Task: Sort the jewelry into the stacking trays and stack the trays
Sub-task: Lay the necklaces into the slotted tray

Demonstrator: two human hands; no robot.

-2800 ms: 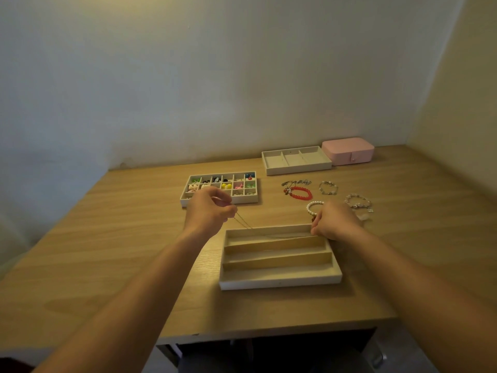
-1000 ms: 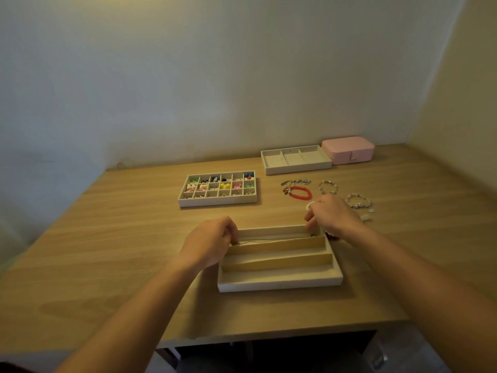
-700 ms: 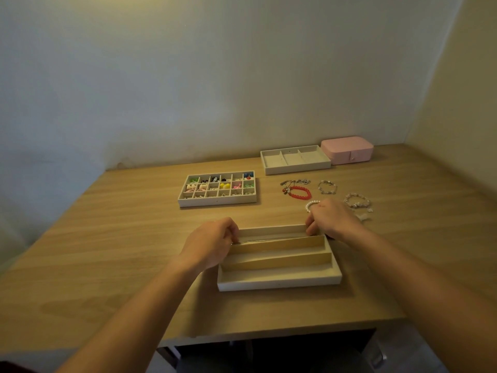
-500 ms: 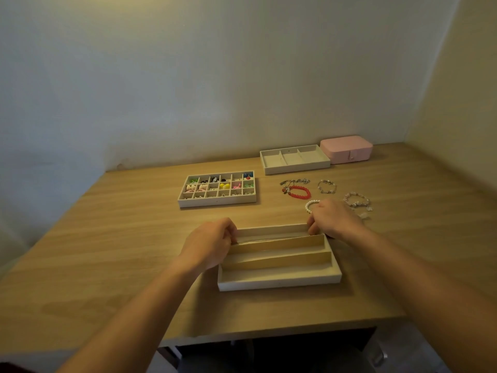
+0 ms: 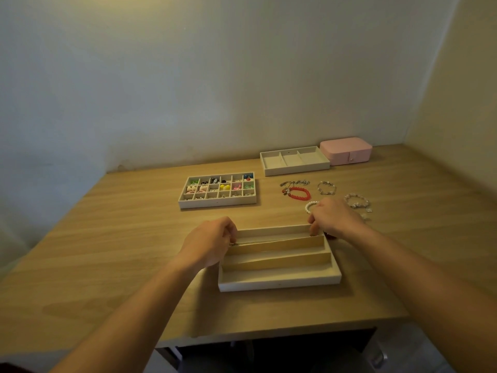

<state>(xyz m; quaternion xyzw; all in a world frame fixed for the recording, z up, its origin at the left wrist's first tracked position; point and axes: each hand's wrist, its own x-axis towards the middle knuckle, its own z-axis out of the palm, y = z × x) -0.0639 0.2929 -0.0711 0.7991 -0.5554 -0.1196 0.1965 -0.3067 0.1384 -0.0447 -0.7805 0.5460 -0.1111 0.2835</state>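
Left hand (image 5: pixel 212 242) and right hand (image 5: pixel 333 218) pinch the ends of the chain (image 5: pixel 269 239); stretched so, it lies straight in the far slot of the tray (image 5: pixel 279 285).

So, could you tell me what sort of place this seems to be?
Most likely a room in a home: a wooden desk pushed into a corner of plain walls, with a pink jewelry box and bracelets on it.

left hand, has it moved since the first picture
Yes. The left hand has dropped nearer, from over the near edge of the grid tray to the far left corner of the long tray.
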